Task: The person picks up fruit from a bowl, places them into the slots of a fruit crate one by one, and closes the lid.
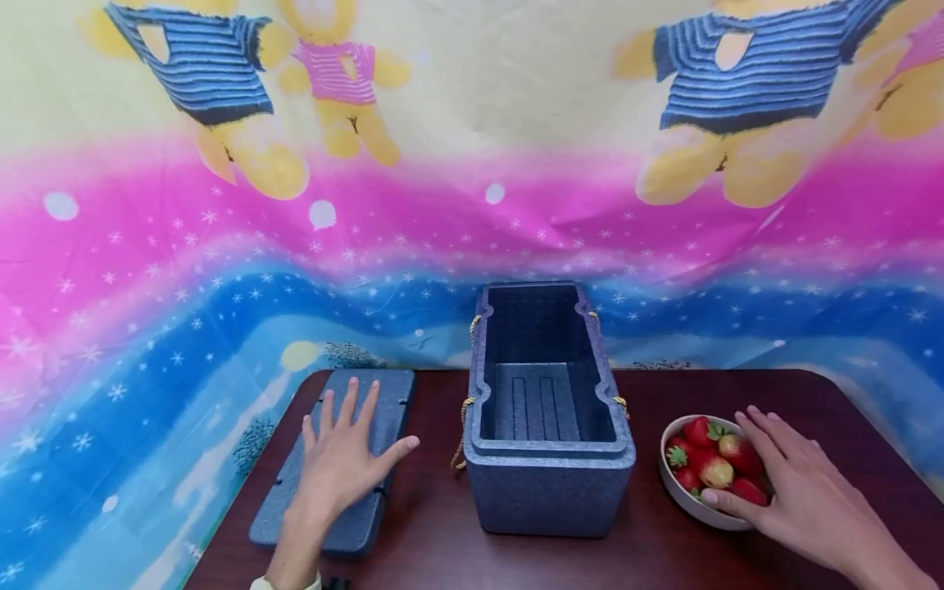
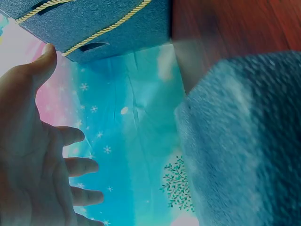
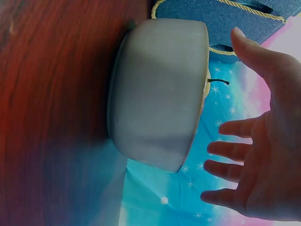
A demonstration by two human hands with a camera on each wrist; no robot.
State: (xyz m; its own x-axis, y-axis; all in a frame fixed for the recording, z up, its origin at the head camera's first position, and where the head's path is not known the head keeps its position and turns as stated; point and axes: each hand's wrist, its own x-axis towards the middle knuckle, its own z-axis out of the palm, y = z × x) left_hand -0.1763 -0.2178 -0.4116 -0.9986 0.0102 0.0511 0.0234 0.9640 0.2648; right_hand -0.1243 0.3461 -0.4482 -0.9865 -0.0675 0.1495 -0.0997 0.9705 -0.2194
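Bowl (image 3: 155, 89) just left of and below the right hand (image 1: 804, 492), the nearer one.
Round, it holds strawberries (image 1: 696, 430) on the desk (image 1: 428, 524); both hands hover, grip released. Leftward, the lidless foam box (image 1: 549, 496) points its long axis away from the person, its near side wall in the way; beyond, the left hand (image 1: 339, 459) hangs over the foam lid (image 1: 354, 512).

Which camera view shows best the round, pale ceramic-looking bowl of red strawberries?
The head view: from above, it shows the bowl with its strawberries, though the right hand hides part of it. The right wrist view shows mainly its outer wall, from the side; the left wrist view does not show it.
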